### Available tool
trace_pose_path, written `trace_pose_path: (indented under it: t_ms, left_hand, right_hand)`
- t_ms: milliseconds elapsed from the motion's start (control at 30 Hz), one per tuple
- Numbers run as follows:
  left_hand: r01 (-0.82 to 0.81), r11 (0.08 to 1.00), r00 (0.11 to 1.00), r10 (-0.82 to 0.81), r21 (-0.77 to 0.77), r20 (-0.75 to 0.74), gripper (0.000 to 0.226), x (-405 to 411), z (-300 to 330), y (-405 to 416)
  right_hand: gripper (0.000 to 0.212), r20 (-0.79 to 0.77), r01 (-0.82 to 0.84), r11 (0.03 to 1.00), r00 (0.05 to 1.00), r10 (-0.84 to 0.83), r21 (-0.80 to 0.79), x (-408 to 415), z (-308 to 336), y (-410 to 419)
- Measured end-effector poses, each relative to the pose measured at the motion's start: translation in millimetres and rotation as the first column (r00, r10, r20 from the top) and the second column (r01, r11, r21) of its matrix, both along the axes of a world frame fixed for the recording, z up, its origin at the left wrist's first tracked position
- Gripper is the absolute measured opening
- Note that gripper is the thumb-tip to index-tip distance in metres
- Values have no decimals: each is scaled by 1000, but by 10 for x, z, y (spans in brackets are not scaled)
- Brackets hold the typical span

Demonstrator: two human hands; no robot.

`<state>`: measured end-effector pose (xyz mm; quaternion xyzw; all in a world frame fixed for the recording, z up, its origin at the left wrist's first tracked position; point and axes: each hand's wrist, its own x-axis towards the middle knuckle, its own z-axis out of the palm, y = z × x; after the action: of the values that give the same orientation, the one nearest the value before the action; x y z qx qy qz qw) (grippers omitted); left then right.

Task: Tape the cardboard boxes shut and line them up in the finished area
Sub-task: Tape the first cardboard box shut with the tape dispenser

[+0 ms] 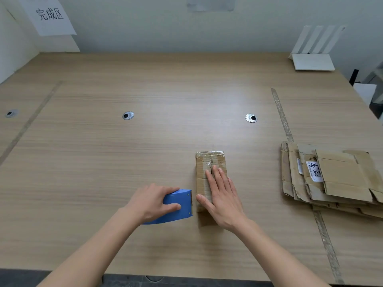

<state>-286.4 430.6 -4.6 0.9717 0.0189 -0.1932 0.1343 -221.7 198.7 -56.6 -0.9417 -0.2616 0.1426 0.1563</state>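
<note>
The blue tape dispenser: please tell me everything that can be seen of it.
The blue tape dispenser looks like smooth plastic, with a toothed cutting edge and two small screws on its right end. It sits low over the wooden table, just left of the small cardboard box, with its teeth close to the box. The left hand grips it, fingers over the top and thumb on the near side. The tape roll itself is hidden.

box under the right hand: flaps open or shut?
Shut. The small cardboard box lies flat, flaps meeting under clear tape, right hand pressing on it.
</note>
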Motion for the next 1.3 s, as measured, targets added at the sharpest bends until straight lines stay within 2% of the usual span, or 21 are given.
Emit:
trace_pose_path:
  t_ms: [167, 367, 467, 567, 767, 933, 1033, 1200, 1300]
  left_hand:
    - [25, 992, 998, -31, 120, 49, 48, 165, 9, -209]
    - [-26, 977, 998, 14, 211, 59, 35, 190, 60, -350]
    - [-85, 962, 995, 69, 260, 71, 31, 191, 35, -422]
    - [-141, 943, 989, 122, 303, 80, 33, 121, -64, -478]
    - [-150, 953, 978, 105, 262, 178, 37, 61, -229, -397]
    - [-141, 958, 945, 55, 249, 324, 48, -22, -358, -196]
    - [-133, 965, 923, 38, 225, 383, 52, -117, -533, -43]
    - [-92, 951, 916, -35, 295, 398, 56, -193, -703, 59]
    - [-78, 946, 919, -54, 314, 391, 61, -248, -736, 60]
  right_hand:
    - [93, 1, 19, 1000, 1000, -19, 1, 6, -11, 4]
    - [104, -3, 31, 999, 999, -31, -28, -3, -26, 29]
    - [94, -15, 39, 999, 999, -39, -39, -6, 17, 39]
    - [87, -8, 30, 998, 1000, -31, -47, -45, 40, 32]
    - [96, -22, 43, 999, 999, -43, -15, -43, -4, 38]
    - [101, 2, 171, 984, 985, -171, 50, -122, 21, 145]
    - [94, 59, 249, 964, 965, -254, 90, -181, -4, 276]
    - [88, 114, 309, 943, 940, -323, 125, -229, -40, 391]
    - [98, 74, 270, 958, 958, -277, 94, -219, -19, 350]
